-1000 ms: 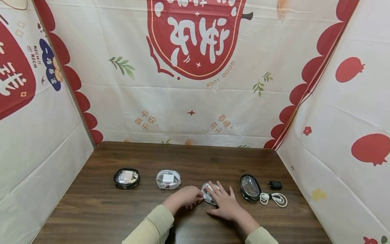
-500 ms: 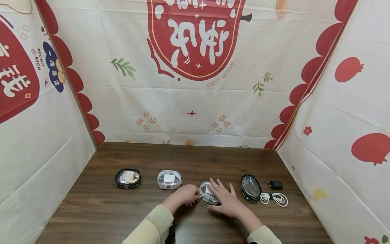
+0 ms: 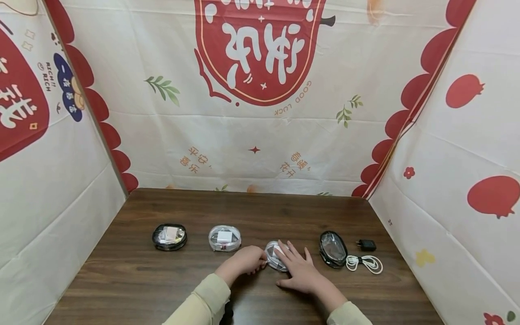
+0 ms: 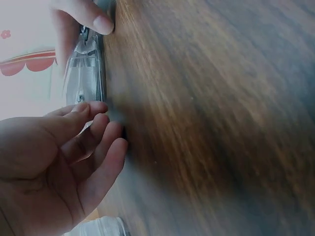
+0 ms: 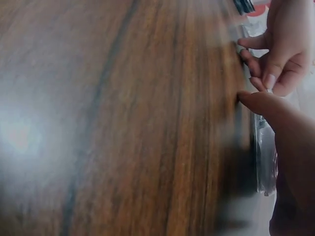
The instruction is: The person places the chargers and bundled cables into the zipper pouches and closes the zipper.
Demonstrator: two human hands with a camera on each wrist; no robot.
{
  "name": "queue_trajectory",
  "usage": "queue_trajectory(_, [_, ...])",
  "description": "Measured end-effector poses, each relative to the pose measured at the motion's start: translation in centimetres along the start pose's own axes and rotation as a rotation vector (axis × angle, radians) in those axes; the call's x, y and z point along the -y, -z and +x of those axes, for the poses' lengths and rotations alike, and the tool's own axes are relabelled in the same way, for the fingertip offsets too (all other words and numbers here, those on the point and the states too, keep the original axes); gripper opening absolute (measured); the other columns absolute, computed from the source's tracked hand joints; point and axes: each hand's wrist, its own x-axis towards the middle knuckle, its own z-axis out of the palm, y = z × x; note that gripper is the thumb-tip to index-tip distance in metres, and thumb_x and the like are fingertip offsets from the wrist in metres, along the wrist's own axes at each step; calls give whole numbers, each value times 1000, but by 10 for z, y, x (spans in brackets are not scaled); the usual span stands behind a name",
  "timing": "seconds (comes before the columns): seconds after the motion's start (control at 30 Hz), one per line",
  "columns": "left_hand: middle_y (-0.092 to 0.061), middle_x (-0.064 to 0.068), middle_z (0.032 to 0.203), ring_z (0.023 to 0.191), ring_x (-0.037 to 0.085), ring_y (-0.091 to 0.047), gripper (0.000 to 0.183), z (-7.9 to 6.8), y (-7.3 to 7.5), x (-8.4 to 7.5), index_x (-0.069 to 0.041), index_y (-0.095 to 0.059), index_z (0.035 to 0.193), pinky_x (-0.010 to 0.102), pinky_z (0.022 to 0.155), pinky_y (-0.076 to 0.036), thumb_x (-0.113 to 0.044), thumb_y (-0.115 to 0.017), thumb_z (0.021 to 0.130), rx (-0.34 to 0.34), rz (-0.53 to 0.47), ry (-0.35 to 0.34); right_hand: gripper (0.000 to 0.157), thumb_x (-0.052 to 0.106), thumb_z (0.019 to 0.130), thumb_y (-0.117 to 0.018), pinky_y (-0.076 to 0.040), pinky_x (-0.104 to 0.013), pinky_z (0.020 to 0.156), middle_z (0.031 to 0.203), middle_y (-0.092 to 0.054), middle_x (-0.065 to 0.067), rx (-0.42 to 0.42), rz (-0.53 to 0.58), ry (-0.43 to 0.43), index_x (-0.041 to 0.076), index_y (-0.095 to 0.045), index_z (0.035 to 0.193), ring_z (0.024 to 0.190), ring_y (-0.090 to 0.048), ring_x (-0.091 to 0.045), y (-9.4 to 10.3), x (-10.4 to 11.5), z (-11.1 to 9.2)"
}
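Observation:
A small oval clear pouch with a whitish rim (image 3: 271, 256) lies on the brown table in front of me, something white inside it. My left hand (image 3: 245, 261) is at its left edge. In the left wrist view, that hand's thumb and forefinger pinch the zipper pull, which their tips mostly hide, at the end of the clear pouch (image 4: 87, 73). My right hand (image 3: 301, 271) rests over the pouch's right side with its fingers spread and straight, hiding part of it. In the right wrist view, the right thumb (image 5: 261, 102) is close to the left fingers.
Left of my hands lie a black-rimmed pouch (image 3: 169, 237) with items inside and a clear pouch (image 3: 225, 239) holding a white charger. To the right are another black-rimmed pouch (image 3: 333, 250), a black plug charger (image 3: 367, 245) and a tied white cable (image 3: 371, 265). Printed cloth walls (image 3: 252, 131) surround the table.
The clear pouch and my left hand have shifted slightly left since a second ago. My right hand stays on the pouch, its fingers moving only a little. The other items have not moved.

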Motion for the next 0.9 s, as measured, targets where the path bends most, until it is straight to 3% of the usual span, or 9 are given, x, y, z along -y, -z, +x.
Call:
queue_trajectory(0.23, [-46,-10,55,45,4,-46,24,-3,0,-9,-14,-58,68,19,47,-39,-5,-59,90,-32,131,-52,89,58,83,-66,-12,-74,103,161,-15,-6,11,-25,16,19,-29,154,145,-16,-34,2,0,3])
queue_trajectory(0.4, [-47,-8,56,45,5,-47,23,-4,-2,-13,-14,-59,70,21,46,-40,-7,-59,91,-28,112,-31,87,59,84,-65,-11,-74,103,161,-16,-5,18,5,5,20,-29,154,145,-16,-33,3,0,1])
queue_trajectory(0.63, [-51,-6,60,47,7,-51,24,-3,-7,-10,-15,-61,75,22,46,-44,-19,-58,98,-7,0,5,79,55,86,-65,-7,-73,104,159,-24,-2,-12,92,-19,20,-38,150,145,-18,-32,1,-6,3])
queue_trajectory(0.9, [-59,-12,71,64,5,-52,12,-6,-2,-12,-20,-68,82,25,61,-45,-26,-67,91,-113,84,-29,68,46,88,-66,-7,-74,103,157,-30,-5,-69,156,-19,17,-45,146,143,-22,-36,9,-4,7])
